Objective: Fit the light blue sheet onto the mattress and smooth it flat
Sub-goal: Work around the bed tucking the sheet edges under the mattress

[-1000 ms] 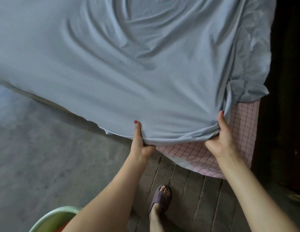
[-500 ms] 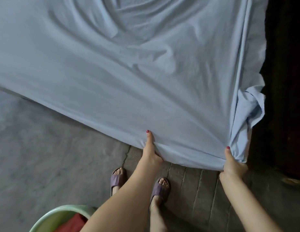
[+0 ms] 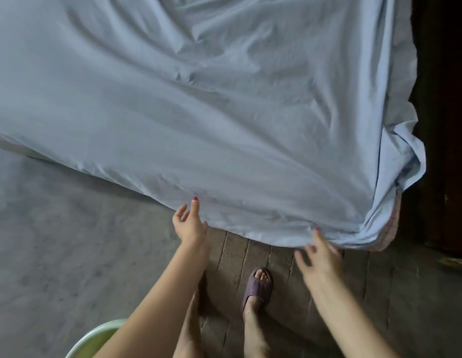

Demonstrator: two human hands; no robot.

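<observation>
The light blue sheet (image 3: 199, 104) covers the mattress and fills the upper part of the view, with broad wrinkles across it. Its near corner is bunched at the lower right, where a sliver of the pink checked mattress (image 3: 393, 223) shows under the fold. My left hand (image 3: 188, 223) is at the sheet's near edge with its fingers spread, one fingertip touching the cloth. My right hand (image 3: 321, 251) hovers just below the hem near the corner, fingers apart and blurred, holding nothing.
Grey concrete floor (image 3: 57, 241) lies to the left and wooden boards (image 3: 379, 293) under my feet. A purple slipper (image 3: 258, 285) is on my foot. A green basin rim (image 3: 95, 337) sits at the bottom left. Dark furniture (image 3: 446, 125) borders the right side.
Both hands pulled the sheet down over the pink checked corner, then let go of the hem. Their fingers are now spread. The bunched corner now hangs over the mattress corner.
</observation>
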